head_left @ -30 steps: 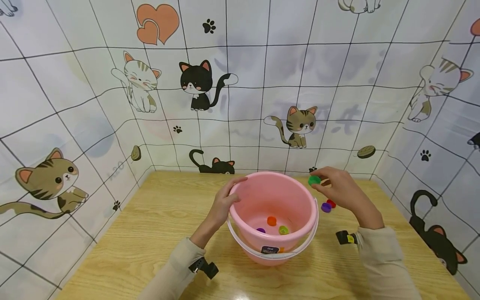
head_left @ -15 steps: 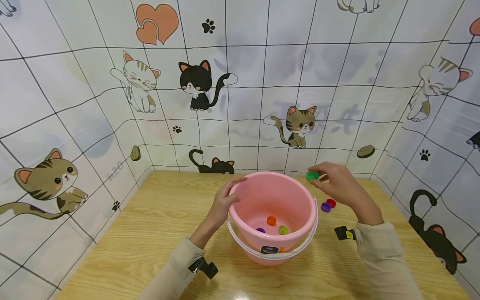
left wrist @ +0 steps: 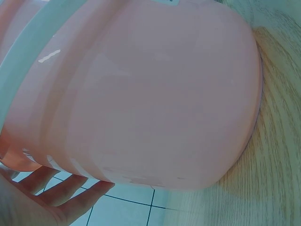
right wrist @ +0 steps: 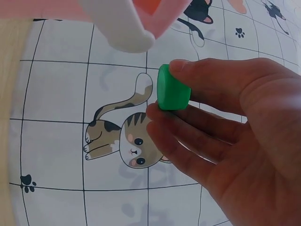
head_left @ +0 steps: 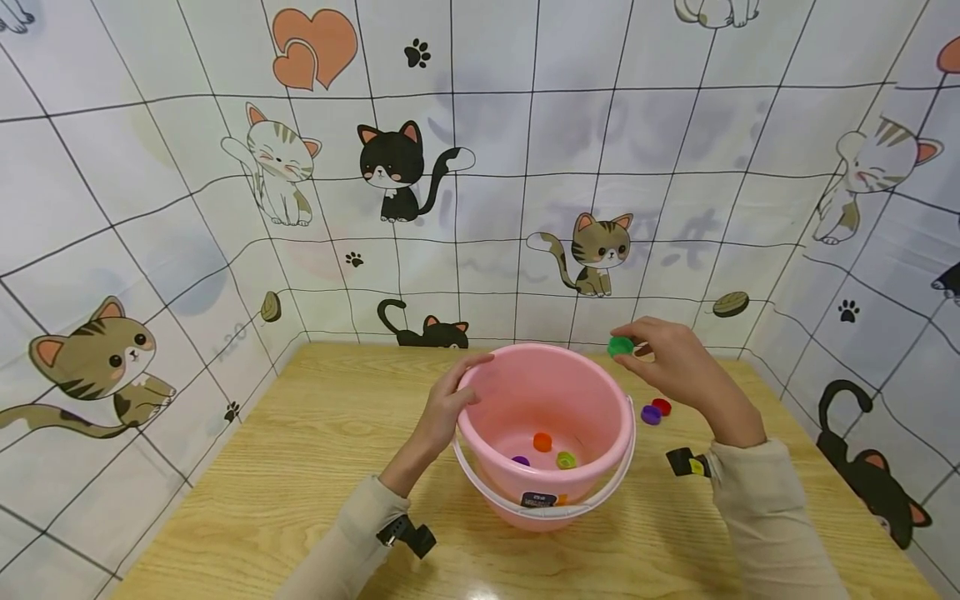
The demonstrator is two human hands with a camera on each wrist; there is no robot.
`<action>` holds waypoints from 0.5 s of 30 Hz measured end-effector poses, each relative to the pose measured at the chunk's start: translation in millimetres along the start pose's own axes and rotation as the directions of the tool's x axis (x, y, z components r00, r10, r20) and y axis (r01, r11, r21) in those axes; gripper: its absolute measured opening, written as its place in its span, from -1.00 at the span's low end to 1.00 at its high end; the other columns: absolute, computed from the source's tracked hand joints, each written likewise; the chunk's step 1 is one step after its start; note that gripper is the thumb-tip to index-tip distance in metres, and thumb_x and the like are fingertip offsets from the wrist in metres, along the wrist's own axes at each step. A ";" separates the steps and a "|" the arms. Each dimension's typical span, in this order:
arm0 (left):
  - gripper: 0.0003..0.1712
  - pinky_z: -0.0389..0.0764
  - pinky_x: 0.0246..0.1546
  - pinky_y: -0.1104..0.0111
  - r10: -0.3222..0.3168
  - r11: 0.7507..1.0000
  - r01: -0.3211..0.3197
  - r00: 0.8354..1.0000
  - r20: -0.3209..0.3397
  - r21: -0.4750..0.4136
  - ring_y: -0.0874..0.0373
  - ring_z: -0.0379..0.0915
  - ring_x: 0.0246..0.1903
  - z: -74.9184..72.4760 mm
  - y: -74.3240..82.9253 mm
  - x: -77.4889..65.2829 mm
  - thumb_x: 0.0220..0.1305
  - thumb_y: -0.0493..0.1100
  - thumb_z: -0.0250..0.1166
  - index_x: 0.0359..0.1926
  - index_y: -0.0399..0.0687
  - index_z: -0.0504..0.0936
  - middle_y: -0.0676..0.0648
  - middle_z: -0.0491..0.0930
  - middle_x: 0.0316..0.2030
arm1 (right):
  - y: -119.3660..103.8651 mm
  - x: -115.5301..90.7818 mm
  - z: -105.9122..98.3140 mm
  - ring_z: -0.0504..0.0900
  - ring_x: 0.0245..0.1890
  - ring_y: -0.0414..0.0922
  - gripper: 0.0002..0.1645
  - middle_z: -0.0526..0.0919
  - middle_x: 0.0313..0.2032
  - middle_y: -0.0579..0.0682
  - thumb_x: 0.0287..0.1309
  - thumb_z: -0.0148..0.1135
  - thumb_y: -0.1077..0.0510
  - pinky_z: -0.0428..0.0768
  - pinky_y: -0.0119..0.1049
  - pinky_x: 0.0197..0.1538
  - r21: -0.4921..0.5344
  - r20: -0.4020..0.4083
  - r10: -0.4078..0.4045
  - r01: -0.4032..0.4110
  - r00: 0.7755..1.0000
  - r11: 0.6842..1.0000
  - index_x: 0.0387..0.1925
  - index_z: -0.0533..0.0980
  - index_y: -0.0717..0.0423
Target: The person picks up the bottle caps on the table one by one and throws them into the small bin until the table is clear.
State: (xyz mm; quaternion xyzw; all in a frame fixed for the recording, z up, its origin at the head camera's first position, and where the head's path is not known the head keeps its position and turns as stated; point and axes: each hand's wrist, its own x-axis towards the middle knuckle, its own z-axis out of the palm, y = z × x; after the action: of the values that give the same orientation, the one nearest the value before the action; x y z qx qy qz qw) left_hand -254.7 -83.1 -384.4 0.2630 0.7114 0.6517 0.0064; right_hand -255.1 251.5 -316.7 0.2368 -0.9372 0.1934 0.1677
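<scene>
A pink bucket stands on the wooden table, its white handle hanging down across the front. My left hand grips the bucket's left rim, thumb on the inside; in the left wrist view its fingers lie along the outer wall. Just right of the bucket and above rim height, my right hand pinches a green bottle cap between thumb and fingertips. Inside the bucket lie an orange cap, a yellow-green cap and a partly hidden purple cap.
On the table right of the bucket, a purple cap and a red cap lie side by side beneath my right hand. Behind the table hangs a cat-printed sheet, which also closes off both sides.
My right hand has risen slightly and shifted a little left with the green cap. The left hand and the bucket have stayed in place.
</scene>
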 end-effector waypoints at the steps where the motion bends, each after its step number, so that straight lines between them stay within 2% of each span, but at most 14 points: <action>1: -0.36 0.47 -0.06 -0.29 0.000 1.000 0.000 1.000 0.000 -0.004 -0.39 0.39 0.09 -0.7 -3.7 1.0 0.17 -0.45 -0.07 0.33 -0.22 0.33 -0.35 0.33 0.27 | -1.0 0.7 -0.4 0.70 -0.22 0.03 -0.61 0.65 -0.06 0.11 0.19 0.26 0.12 0.69 -0.10 -0.20 -0.002 -0.001 -0.003 0.003 1.000 1.000 0.04 0.56 0.18; 7: -0.35 0.49 -0.14 -0.30 -0.002 1.000 0.002 1.000 -0.014 -0.024 -0.36 0.45 0.03 -3.6 -24.2 5.6 0.18 -0.42 -0.04 0.33 -0.06 0.37 -0.24 0.36 0.27 | -9.4 3.7 -5.0 0.69 -0.24 0.00 -0.61 0.66 -0.09 0.09 0.15 0.29 0.13 0.69 -0.11 -0.22 -0.035 -0.021 -0.035 0.035 0.999 0.999 0.02 0.57 0.18; 11: -0.36 0.53 -0.18 -0.27 0.005 1.000 -0.006 0.999 -0.034 -0.025 -0.31 0.48 0.00 -2.8 -27.5 6.1 0.17 -0.38 -0.03 0.30 0.05 0.40 -0.15 0.40 0.25 | -14.3 6.0 -8.4 0.69 -0.25 0.00 -0.61 0.67 -0.10 0.09 0.13 0.30 0.15 0.68 -0.08 -0.21 -0.051 -0.036 -0.060 0.059 0.998 0.997 0.01 0.57 0.17; 15: -0.35 0.54 -0.16 -0.24 0.024 1.000 -0.024 0.998 -0.055 -0.002 -0.23 0.48 0.01 -1.0 -27.5 6.9 0.11 -0.35 -0.02 0.27 0.07 0.44 -0.11 0.44 0.21 | -17.7 9.3 -10.3 0.69 -0.25 -0.02 -0.61 0.68 -0.11 0.10 0.11 0.33 0.16 0.69 -0.09 -0.21 -0.057 -0.048 -0.079 0.076 0.996 0.995 0.00 0.58 0.18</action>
State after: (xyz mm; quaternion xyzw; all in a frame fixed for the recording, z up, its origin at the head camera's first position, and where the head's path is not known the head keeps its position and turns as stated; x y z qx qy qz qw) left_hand -271.0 -81.7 -407.6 0.2535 0.7072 0.6597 -0.0204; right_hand -251.6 238.1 -299.0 0.2635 -0.9278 0.1666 0.2049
